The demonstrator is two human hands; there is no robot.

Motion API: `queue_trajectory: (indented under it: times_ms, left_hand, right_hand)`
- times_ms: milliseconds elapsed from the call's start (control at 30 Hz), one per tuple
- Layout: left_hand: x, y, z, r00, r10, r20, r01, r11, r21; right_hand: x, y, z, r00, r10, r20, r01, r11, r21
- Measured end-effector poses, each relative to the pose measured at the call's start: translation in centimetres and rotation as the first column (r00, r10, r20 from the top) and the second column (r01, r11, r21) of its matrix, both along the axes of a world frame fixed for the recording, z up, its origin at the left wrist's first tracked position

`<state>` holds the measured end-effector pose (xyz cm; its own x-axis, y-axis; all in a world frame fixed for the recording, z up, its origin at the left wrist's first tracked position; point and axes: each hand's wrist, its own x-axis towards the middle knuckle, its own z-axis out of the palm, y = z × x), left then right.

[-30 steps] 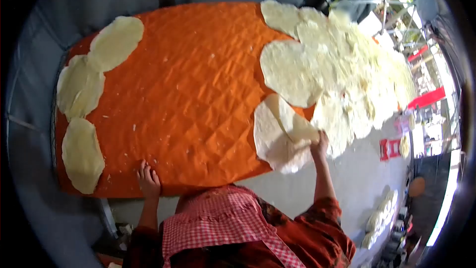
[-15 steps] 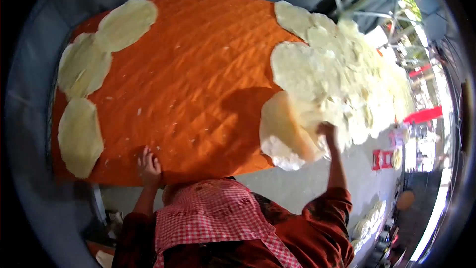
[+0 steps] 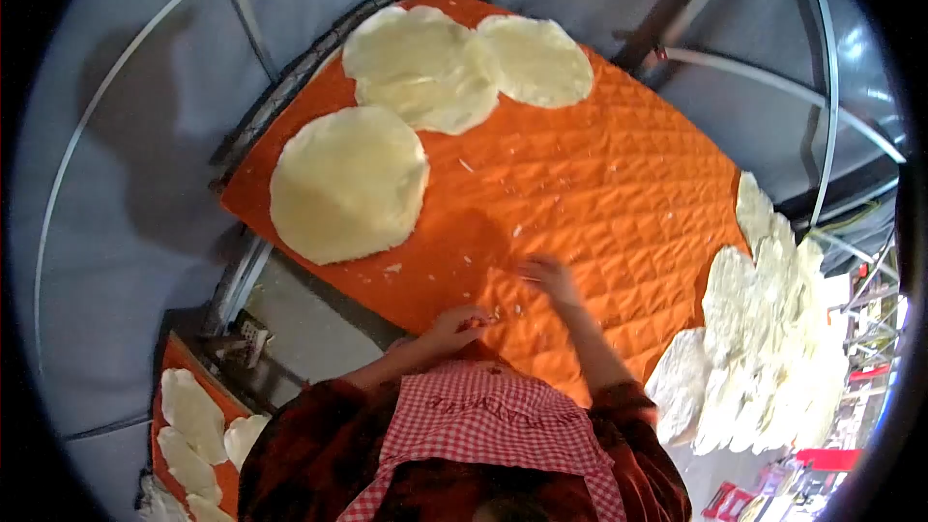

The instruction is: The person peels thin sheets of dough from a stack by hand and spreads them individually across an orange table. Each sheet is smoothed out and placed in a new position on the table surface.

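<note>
My left hand (image 3: 462,326) is over the near edge of the quilted orange cloth (image 3: 580,203), its fingers curled; whether they hold anything is too small to tell. Above the same cloth, up and to the right, my right hand (image 3: 549,277) has its fingers apart and holds nothing visible. Small pale scraps lie around both hands. A large round pale sheet (image 3: 350,186) lies flat to the left, and more round sheets (image 3: 420,68) overlap toward the far edge. Many thin pale sheets (image 3: 764,348) overlap in a pile at the cloth's right end.
A second orange surface with pale sheets (image 3: 193,416) stands at the lower left. Grey walls (image 3: 135,135) with curved metal poles (image 3: 754,77) surround the cloth. A red object (image 3: 727,501) is on the floor at the lower right.
The view has turned toward the left end of the cloth. My right hand has left the sheet it was touching at the pile and is now near my left hand.
</note>
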<state>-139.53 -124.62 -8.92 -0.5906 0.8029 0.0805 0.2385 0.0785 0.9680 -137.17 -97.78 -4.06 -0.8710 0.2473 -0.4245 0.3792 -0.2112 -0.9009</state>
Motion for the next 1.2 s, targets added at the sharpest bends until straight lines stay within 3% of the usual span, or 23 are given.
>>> queue_trajectory:
  times_ms: [33,67,133,200,233,367,400,433,467,500,567,633,700,733,800,867,900,933,967,1033,1067,1167,1200]
  left_hand:
    - [-1.3,-1.6,-0.2,0.987,0.018,0.157,-0.023,0.999,0.031]
    - [-2.7,-3.7,2.2,0.980,0.087,0.177,-0.092,0.996,0.015]
    - [-4.9,-8.3,7.5,0.940,0.241,0.241,-0.256,0.966,0.035]
    - [-7.3,-12.0,8.7,0.875,0.355,0.329,-0.405,0.909,0.098]
    - [-8.6,-13.7,8.7,0.847,0.386,0.366,-0.456,0.881,0.127]
    - [-12.3,-15.8,11.6,0.770,0.435,0.468,-0.562,0.808,0.173]
    - [-13.6,-15.6,10.7,0.801,0.419,0.428,-0.547,0.803,0.236]
    - [-14.7,-15.4,10.8,0.772,0.419,0.477,-0.572,0.786,0.235]
    - [-15.6,-14.9,11.0,0.740,0.419,0.526,-0.597,0.770,0.227]
    - [-16.5,-14.4,11.3,0.709,0.414,0.571,-0.618,0.755,0.220]
    - [-18.1,-13.1,12.2,0.585,0.244,0.773,-0.635,0.731,0.250]
    - [-19.2,-11.5,12.8,0.458,-0.027,0.888,-0.605,0.723,0.334]
    - [-19.5,-9.6,12.8,0.302,-0.358,0.884,-0.542,0.698,0.468]
    - [-19.5,-8.6,13.0,0.290,-0.502,0.815,-0.489,0.654,0.577]
    - [-19.1,-6.6,13.2,0.230,-0.742,0.629,-0.399,0.518,0.757]
    - [-18.6,-5.3,12.5,0.179,-0.634,0.752,-0.482,0.610,0.629]
    - [-18.3,-4.8,11.7,0.149,-0.573,0.806,-0.522,0.646,0.556]
    - [-18.2,-3.9,8.9,0.301,-0.517,0.802,-0.458,0.659,0.596]
    - [-17.8,-3.7,7.4,0.250,-0.475,0.843,-0.464,0.706,0.536]
    - [-16.4,-4.0,5.5,0.144,-0.379,0.914,-0.453,0.796,0.401]
    - [-15.6,-4.4,7.3,0.101,-0.363,0.926,-0.417,0.830,0.371]
    - [-15.7,-3.8,3.2,0.151,-0.541,0.827,-0.349,0.754,0.556]
    - [-15.7,-3.6,3.4,0.142,-0.527,0.838,-0.342,0.768,0.541]
  right_hand:
    - [-4.9,-4.6,-1.0,0.994,0.113,-0.002,-0.113,0.991,-0.078]
    - [-8.4,-8.7,-2.7,0.994,0.027,-0.105,-0.058,0.949,-0.311]
    - [-15.3,-15.7,0.4,0.984,0.066,0.165,-0.101,0.973,0.209]
    - [-19.3,-17.4,-5.0,0.977,-0.005,0.214,-0.043,0.975,0.220]
    - [-20.5,-18.4,-4.5,0.970,-0.037,0.241,-0.019,0.974,0.226]
    - [-22.5,-17.4,-2.2,0.950,0.033,0.312,-0.013,0.998,-0.066]
    - [-22.7,-16.9,1.1,0.989,0.026,0.142,-0.008,0.993,-0.120]
    - [-24.4,-16.1,3.4,0.994,-0.077,0.074,0.076,0.997,0.007]
    - [-26.0,-11.8,2.5,0.934,0.179,-0.309,-0.126,0.975,0.185]
    - [-26.6,-11.5,10.1,0.948,0.172,-0.268,-0.091,0.952,0.291]
    - [-27.8,-9.2,18.5,0.911,0.233,-0.341,-0.084,0.914,0.398]
    - [-26.0,-11.2,28.3,0.936,0.334,-0.110,-0.190,0.743,0.642]
    - [-23.0,-13.9,31.1,0.852,0.466,-0.239,-0.017,0.481,0.877]
    - [-21.1,-15.5,30.7,0.797,0.540,-0.271,0.091,0.335,0.938]
    - [-17.3,-19.3,27.7,0.804,0.574,-0.156,0.163,0.038,0.986]
    - [-15.2,-20.8,20.5,0.854,0.514,0.084,-0.075,-0.038,0.996]
    - [-14.1,-20.5,17.6,0.851,0.513,0.113,-0.158,0.046,0.986]
    - [-13.2,-19.9,15.0,0.846,0.514,0.140,-0.238,0.129,0.963]
    - [-12.6,-19.2,12.6,0.839,0.518,0.167,-0.316,0.213,0.925]
    - [-11.5,-17.3,7.2,0.889,0.437,0.136,-0.272,0.266,0.925]
    - [-10.9,-16.8,5.9,0.914,0.388,0.118,-0.242,0.290,0.926]
    - [-10.3,-15.7,6.9,0.911,0.397,0.112,-0.317,0.500,0.806]
    - [-9.9,-15.6,6.7,0.915,0.401,0.030,-0.229,0.458,0.859]
